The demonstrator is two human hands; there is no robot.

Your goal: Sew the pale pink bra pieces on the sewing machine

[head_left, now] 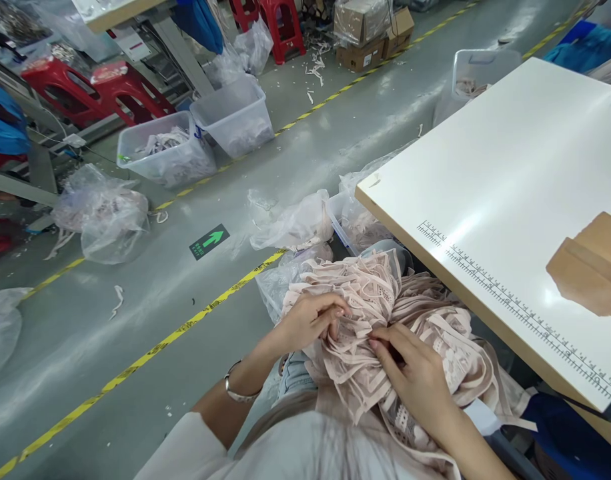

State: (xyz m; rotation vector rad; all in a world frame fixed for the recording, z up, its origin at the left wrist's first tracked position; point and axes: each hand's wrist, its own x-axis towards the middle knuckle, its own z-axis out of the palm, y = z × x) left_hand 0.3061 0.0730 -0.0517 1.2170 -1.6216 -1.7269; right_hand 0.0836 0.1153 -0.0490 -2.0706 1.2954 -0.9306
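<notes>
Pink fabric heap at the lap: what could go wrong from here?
The pink fabric heap is loose and layered; pieces could slide onto the floor, where scraps lie.
Its thin bands overlap near the left hand and right hand, so they might tangle.
The bracelet could snag the fabric if it reaches the heap.

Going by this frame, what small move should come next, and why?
Probably ease one fold of the pale pink fabric bundle apart with the right hand: the folds lie crowded together, that hand is right at their edges, and the left hand, also at the bundle, could steady the rest.
</notes>
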